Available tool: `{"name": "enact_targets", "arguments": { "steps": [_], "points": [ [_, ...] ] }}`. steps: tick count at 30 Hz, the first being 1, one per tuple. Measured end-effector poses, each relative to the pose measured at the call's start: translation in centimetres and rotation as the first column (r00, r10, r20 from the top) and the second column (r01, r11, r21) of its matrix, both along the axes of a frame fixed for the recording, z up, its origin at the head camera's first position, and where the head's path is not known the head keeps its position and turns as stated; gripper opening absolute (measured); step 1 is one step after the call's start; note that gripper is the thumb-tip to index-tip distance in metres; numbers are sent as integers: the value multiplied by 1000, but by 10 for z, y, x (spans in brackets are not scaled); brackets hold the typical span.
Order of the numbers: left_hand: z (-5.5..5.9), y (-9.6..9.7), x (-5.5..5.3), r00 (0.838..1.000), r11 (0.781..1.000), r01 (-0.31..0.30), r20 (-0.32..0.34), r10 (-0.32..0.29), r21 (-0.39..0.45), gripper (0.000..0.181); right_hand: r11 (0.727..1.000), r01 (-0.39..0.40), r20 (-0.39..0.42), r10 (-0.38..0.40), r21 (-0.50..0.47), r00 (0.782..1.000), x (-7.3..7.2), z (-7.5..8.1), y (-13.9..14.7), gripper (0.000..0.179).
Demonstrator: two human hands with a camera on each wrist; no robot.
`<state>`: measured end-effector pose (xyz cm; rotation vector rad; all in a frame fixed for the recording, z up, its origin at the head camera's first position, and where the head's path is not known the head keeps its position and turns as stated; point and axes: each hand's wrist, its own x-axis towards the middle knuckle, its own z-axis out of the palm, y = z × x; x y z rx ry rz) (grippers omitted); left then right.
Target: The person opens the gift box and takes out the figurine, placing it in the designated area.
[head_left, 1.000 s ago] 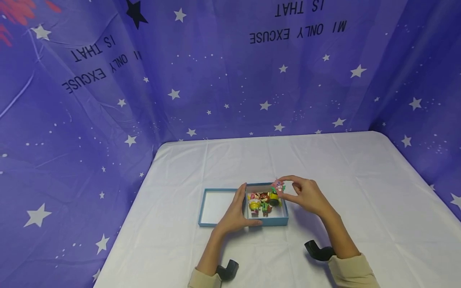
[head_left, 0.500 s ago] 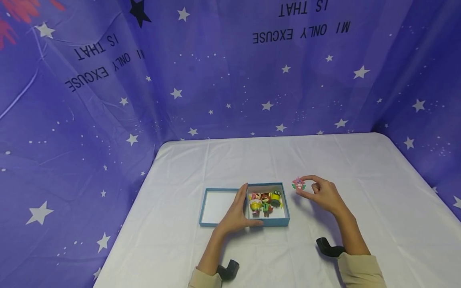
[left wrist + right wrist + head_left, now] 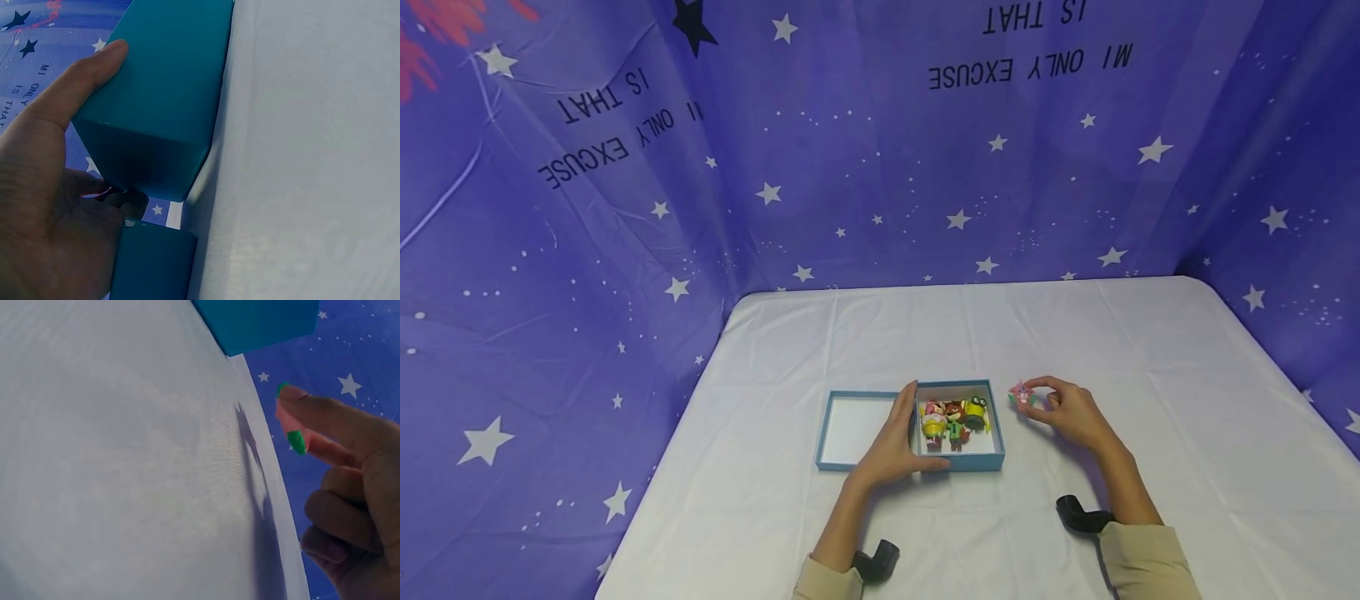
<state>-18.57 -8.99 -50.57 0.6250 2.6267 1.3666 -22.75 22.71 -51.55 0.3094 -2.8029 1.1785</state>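
Note:
A blue box (image 3: pixel 976 462) stands on the white cloth, and my left hand (image 3: pixel 886 448) grips its left end, thumb along the near wall in the left wrist view. Three toy figures lie in the box: a pink-and-yellow figure (image 3: pixel 933 427), a fox figure in green (image 3: pixel 955 425) and a yellow minion figure (image 3: pixel 975 413). To the right of the box, my right hand (image 3: pixel 1075 414) pinches a small pink toy figure (image 3: pixel 1022 394) with green parts between thumb and index finger. In the right wrist view this pink figure (image 3: pixel 289 422) is held above the cloth, its shadow below.
A blue-rimmed lid (image 3: pixel 853 429) with a white inside lies left of the box, partly behind my left hand. White cloth covers the table (image 3: pixel 1150 358). A purple curtain (image 3: pixel 880 167) with stars hangs behind and along the sides.
My right hand has carried the pink toy figure out from over the box to its right, then lowered it a little. The left hand stays on the box.

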Motion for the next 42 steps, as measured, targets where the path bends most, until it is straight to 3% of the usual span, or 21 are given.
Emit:
{"name": "enact_targets", "arguments": {
  "steps": [19,42],
  "points": [
    [1,0,1,1000,1000,6,-6,-6,3,121,997,37,77,-42,62,996,2,-9,3,45],
    [0,-1,0,1000,1000,4,-7,-4,-9,121,997,24,70,-29,71,997,2,-11,2,48]
  ]
}}
